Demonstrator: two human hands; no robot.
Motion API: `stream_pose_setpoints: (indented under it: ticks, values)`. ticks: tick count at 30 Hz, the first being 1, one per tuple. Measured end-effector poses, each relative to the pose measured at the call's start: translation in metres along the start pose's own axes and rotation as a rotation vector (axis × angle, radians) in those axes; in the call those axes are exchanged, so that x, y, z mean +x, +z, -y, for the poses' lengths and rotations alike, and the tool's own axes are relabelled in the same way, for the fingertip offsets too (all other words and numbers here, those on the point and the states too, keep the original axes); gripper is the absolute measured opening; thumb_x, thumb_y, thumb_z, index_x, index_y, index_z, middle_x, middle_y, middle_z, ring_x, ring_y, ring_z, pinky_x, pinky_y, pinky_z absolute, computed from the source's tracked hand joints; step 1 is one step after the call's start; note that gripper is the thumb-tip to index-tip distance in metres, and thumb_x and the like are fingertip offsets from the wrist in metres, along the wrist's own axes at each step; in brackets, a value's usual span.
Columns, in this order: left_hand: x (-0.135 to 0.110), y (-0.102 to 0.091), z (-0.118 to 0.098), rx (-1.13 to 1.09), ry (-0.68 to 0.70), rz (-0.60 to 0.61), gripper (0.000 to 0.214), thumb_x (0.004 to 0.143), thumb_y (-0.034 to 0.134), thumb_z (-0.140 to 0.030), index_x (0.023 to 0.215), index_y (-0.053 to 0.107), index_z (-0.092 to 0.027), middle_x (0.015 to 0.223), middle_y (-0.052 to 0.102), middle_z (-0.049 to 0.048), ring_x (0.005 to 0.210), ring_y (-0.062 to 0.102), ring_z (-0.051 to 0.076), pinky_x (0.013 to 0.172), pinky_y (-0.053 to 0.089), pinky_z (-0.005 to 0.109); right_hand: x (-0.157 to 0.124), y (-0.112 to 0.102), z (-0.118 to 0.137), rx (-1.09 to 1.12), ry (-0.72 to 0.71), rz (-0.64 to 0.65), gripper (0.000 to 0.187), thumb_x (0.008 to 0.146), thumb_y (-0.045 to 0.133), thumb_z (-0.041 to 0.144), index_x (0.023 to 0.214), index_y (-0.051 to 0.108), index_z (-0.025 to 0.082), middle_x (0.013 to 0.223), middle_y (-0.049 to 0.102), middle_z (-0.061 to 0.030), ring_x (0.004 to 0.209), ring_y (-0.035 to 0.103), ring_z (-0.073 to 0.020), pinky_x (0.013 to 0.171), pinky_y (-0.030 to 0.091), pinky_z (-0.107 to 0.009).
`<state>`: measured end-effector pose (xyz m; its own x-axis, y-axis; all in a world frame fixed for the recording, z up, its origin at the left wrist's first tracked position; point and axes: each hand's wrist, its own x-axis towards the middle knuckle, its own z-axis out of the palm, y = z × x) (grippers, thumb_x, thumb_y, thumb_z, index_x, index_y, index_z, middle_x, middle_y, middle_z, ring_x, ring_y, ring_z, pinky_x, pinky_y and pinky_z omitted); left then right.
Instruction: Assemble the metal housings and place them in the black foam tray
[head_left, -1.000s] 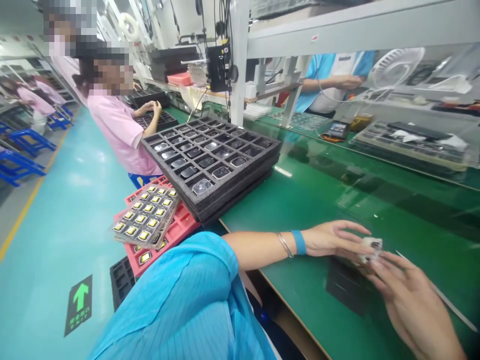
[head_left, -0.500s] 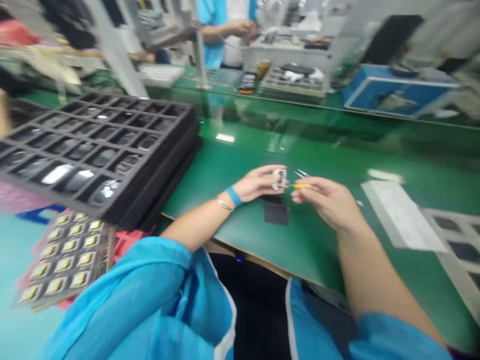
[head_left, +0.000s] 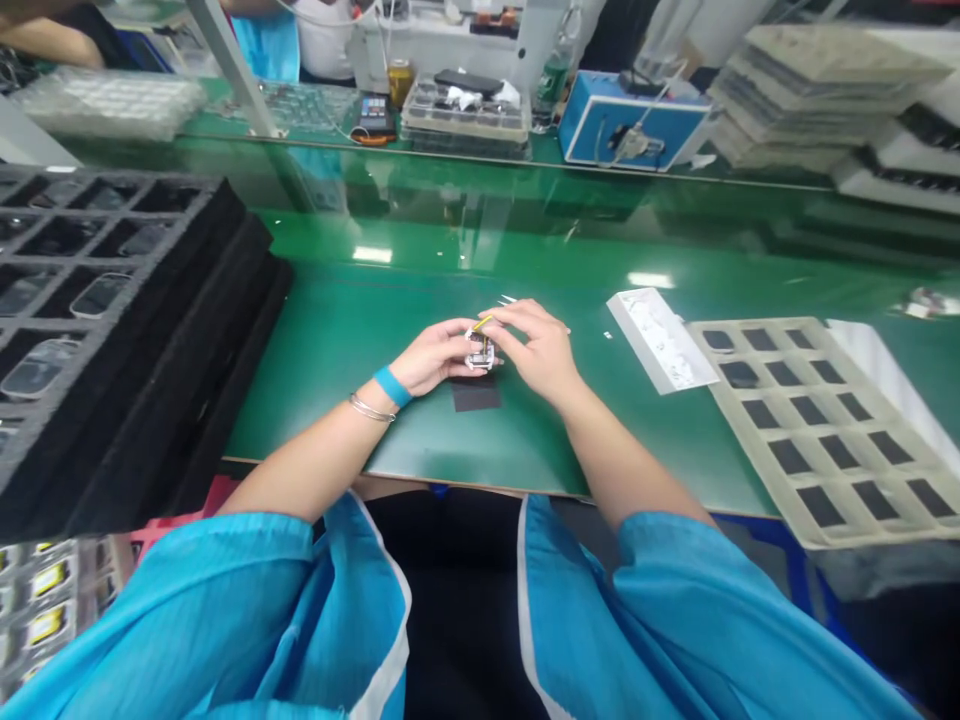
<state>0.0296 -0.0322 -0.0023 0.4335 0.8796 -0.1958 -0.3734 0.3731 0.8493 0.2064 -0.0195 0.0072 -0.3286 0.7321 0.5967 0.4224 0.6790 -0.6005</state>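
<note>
My left hand (head_left: 433,358), wearing a blue wristband, is closed around a small white-framed electronic device (head_left: 480,352) with dark inner parts. My right hand (head_left: 536,345) is closed at the device's upper edge, its fingertips on a small flat yellow piece (head_left: 482,324). Pale pointed tips, apparently of tweezers (head_left: 508,299), stick out beyond the right fingers; the rest is hidden by the hand. Below the device, a dark square pad (head_left: 476,394) lies on the green tabletop (head_left: 420,440).
Stacked black foam trays (head_left: 172,270) holding glossy cases stand at left. Beneath them is a tray of yellow-topped parts (head_left: 49,600). A white box (head_left: 661,340) and a beige compartment tray (head_left: 765,410) with dark pads lie right. A blue case (head_left: 634,120) stands on the back shelf.
My view has swung right, bringing the beige tray fully in. My right hand has moved in against the device, and the yellow piece, earlier held apart to its right, is now at its upper edge.
</note>
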Motion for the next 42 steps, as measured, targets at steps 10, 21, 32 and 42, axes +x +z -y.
stream_pose_setpoints:
  ticks: [10,21,32,42]
  values:
    - [0.004,0.001,-0.004,0.042,-0.055,-0.292,0.012,0.075,0.060,-0.009,0.086,0.058,-0.013,0.078,0.072,0.0066,0.067,0.071,0.017,0.063,0.058,0.029,-0.002,0.020,-0.021,0.104,0.292,0.062,0.023,0.091,0.057,0.033,0.108,0.068,0.021,0.092,0.071,-0.0031,0.084,0.066,-0.0175,0.081,0.054,-0.033]
    - [0.006,-0.005,-0.005,0.003,-0.045,-0.332,0.007,0.078,0.059,-0.005,0.081,0.059,-0.011,0.079,0.073,0.0079,0.071,0.069,0.015,0.083,0.055,0.038,-0.007,0.015,-0.024,-0.190,0.351,0.368,0.009,0.074,0.072,0.011,0.072,0.073,0.020,0.089,0.065,-0.0051,0.088,0.063,-0.0205,0.086,0.050,-0.037]
    - [0.006,-0.001,-0.004,0.014,-0.035,-0.373,0.014,0.075,0.059,-0.003,0.085,0.059,-0.012,0.076,0.072,0.0060,0.068,0.069,0.014,0.072,0.056,0.031,-0.005,0.009,-0.016,-0.165,0.293,0.435,0.009,0.082,0.064,0.015,0.073,0.063,0.018,0.099,0.058,-0.0068,0.103,0.055,-0.0230,0.099,0.043,-0.044]
    - [0.004,0.006,-0.003,0.082,-0.018,-0.387,0.016,0.071,0.065,-0.003,0.083,0.061,-0.013,0.065,0.065,-0.0005,0.058,0.063,0.010,0.065,0.056,0.025,-0.006,0.002,0.000,0.276,0.308,0.130,0.028,0.075,0.073,0.045,0.072,0.060,0.020,0.081,0.068,-0.0037,0.075,0.064,-0.0186,0.074,0.054,-0.038]
